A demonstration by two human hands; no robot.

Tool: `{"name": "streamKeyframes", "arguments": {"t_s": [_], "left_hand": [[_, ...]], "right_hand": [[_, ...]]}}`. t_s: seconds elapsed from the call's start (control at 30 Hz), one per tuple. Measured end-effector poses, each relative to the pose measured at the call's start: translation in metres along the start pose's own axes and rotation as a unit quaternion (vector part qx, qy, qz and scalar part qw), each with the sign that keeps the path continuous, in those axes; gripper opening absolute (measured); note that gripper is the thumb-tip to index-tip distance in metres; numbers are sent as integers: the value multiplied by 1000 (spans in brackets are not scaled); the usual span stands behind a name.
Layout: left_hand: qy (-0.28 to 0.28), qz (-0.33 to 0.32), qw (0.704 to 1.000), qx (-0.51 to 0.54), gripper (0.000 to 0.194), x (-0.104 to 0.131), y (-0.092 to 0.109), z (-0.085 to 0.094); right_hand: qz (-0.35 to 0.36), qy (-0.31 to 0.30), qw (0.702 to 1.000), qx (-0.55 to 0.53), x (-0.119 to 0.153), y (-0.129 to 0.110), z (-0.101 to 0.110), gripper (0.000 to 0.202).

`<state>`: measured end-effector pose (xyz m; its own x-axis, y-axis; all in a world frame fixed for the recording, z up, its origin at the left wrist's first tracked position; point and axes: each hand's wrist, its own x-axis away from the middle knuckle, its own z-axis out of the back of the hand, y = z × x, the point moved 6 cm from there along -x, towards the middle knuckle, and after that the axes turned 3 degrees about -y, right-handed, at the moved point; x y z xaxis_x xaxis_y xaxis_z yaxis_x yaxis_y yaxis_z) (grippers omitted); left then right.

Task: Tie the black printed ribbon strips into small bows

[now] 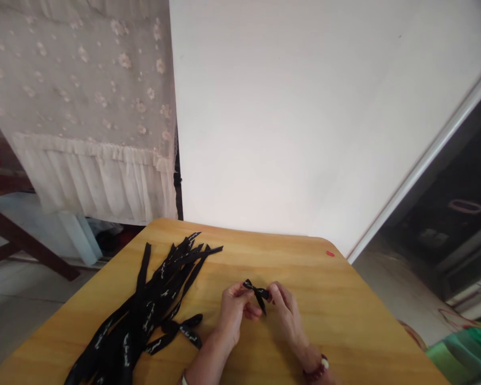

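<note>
A small black ribbon bow [258, 292] with pale lettering is held up between my two hands, over the middle of the wooden table. My left hand [235, 307] pinches its left loop, and my right hand [285, 307] pinches the right loop. One tail of the bow hangs down between the hands. Left of my left hand lies a finished-looking black bow [184, 329] with white script. Beyond it spreads a long pile of loose black ribbon strips [148, 310], also printed with white script.
The wooden table [344, 326] has rounded far corners and meets a white wall [296, 117]. A small red object [330, 253] lies near its far right corner. A lace curtain [96, 96] hangs at the left, and green fabric [465, 350] shows at the lower right.
</note>
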<state>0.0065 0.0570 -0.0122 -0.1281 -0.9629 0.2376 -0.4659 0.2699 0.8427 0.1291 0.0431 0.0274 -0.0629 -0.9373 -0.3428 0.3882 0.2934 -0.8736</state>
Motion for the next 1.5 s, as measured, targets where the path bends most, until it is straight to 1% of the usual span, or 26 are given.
{"name": "streamKeyframes", "arguments": {"t_s": [0.1, 0.2, 0.33, 0.47, 0.77, 0.9, 1.07, 1.23, 1.5], "left_hand": [[0, -1, 1000, -10, 23, 1, 0, -1], [-5, 3, 1000, -12, 19, 0, -1, -2], [-25, 4, 1000, 18, 15, 0, -2, -3], [-38, -6, 998, 53, 17, -1, -2, -3], [-9, 13, 1000, 11, 17, -1, -3, -1], [-13, 13, 1000, 24, 18, -2, -4, -1], [-22, 0, 999, 37, 18, -3, -2, -2], [-26, 4, 998, 50, 21, -4, -3, -1], [-24, 4, 999, 41, 23, -4, -2, 0]], "right_hand": [[-26, -50, 998, -13, 1, 3, -7, 36], [-49, -61, 997, -10, 1, 9, -12, 31], [-54, -59, 997, -20, 1, 14, -14, 26], [-44, -53, 997, -22, 1, 15, -14, 25], [-30, -47, 998, -6, 1, 18, -16, 26], [-36, -36, 999, -9, 0, 19, -15, 24], [-46, -34, 998, -24, 0, 22, -16, 27], [-24, -40, 999, -9, 0, 19, -16, 28], [-19, -39, 999, 17, 0, 19, -15, 27]]}}
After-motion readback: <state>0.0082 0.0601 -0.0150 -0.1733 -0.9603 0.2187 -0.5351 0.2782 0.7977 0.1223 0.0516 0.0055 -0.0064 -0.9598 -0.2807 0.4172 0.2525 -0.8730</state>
